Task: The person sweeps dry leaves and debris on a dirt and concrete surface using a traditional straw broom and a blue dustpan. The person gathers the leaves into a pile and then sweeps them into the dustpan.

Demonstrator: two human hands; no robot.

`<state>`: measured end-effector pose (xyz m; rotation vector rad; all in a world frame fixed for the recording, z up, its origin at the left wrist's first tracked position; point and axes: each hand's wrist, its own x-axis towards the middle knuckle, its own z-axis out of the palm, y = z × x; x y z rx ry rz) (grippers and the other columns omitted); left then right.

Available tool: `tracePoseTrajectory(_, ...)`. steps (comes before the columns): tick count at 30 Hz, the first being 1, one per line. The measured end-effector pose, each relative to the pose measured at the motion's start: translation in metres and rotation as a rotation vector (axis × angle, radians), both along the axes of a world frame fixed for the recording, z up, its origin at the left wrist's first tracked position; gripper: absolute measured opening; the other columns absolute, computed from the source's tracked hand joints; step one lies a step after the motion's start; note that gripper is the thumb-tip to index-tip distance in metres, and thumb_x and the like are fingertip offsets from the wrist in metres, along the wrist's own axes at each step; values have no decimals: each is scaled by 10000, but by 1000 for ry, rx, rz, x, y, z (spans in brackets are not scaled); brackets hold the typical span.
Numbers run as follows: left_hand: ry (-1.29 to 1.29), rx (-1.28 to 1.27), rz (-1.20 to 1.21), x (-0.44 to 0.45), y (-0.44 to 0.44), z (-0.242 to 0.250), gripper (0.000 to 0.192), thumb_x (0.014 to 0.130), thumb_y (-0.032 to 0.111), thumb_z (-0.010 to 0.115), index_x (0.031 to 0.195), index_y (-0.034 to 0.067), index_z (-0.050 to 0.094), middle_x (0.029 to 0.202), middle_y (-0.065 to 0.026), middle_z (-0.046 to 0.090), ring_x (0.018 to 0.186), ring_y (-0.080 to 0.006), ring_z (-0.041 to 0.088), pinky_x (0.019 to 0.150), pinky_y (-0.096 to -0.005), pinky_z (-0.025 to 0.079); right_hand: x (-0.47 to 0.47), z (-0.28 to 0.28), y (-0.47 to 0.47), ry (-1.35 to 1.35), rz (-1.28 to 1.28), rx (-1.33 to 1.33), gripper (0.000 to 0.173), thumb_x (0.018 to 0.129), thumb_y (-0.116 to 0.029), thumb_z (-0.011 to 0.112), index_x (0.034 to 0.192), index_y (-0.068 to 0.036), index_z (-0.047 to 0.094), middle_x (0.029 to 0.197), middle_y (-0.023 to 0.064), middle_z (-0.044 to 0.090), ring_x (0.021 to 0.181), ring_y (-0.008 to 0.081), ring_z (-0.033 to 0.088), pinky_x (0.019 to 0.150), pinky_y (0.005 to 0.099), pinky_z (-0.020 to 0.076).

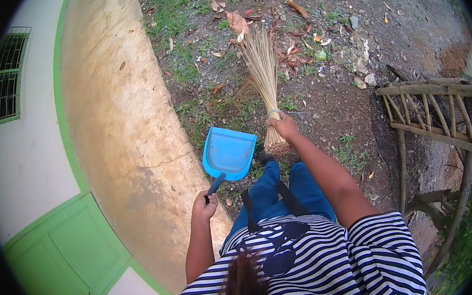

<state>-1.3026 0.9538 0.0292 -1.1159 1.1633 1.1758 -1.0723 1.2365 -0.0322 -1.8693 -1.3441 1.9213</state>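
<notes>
My right hand [283,125] grips a broom of bundled thin stalks [263,69] near its bound end, just below the tie. The bristles fan out away from me over gravelly ground, beside a large dry leaf [237,22]. In my left hand [205,205] is the dark handle of a blue plastic dustpan [228,152], which lies left of the broom at the edge of the concrete. No litter can be made out in its pan. Dry brown leaves and a pale green scrap [320,55] lie on the ground around the bristles.
A concrete walkway [119,115] runs along the left, beside a white wall [43,156] with a green door [68,250] and a barred window [6,79]. On the right stands a rough wooden railing [440,129]. Stones [370,79] and grass patches dot the ground ahead.
</notes>
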Motion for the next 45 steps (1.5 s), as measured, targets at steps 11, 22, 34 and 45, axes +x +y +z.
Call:
tracePoseTrajectory(11,-23,-10,28,5,-9,-7,164,817,104,435,897,-7,345,691,-103,447,499,-122,420,425,-214,394,-58,20,-53,221,169,-317,546,685,-195,649,1184,-45,486,921,81,603,777,173,577,730,301,444)
tracePoseTrajectory(22,24,-39,27,12,0,-2,191,822,136,446,870,-34,373,678,-112,452,510,-130,414,437,-213,385,-38,14,-94,215,143,-84,776,663,-315,673,1291,-11,333,1047,136,567,929,199,548,818,281,409)
tracePoseTrajectory(34,51,-55,-51,2,5,-3,162,818,131,442,860,-17,390,640,-101,464,483,-127,427,428,-214,390,-15,9,-25,142,29,200,792,687,-217,651,1335,-34,234,1065,169,557,884,207,575,762,303,449)
tracePoseTrajectory(45,-38,20,-37,-8,11,-1,164,829,131,416,858,-23,370,652,-101,453,484,-123,422,424,-208,392,-67,12,-24,146,29,-241,733,653,-336,653,1284,-89,375,1093,177,549,978,281,550,825,348,424)
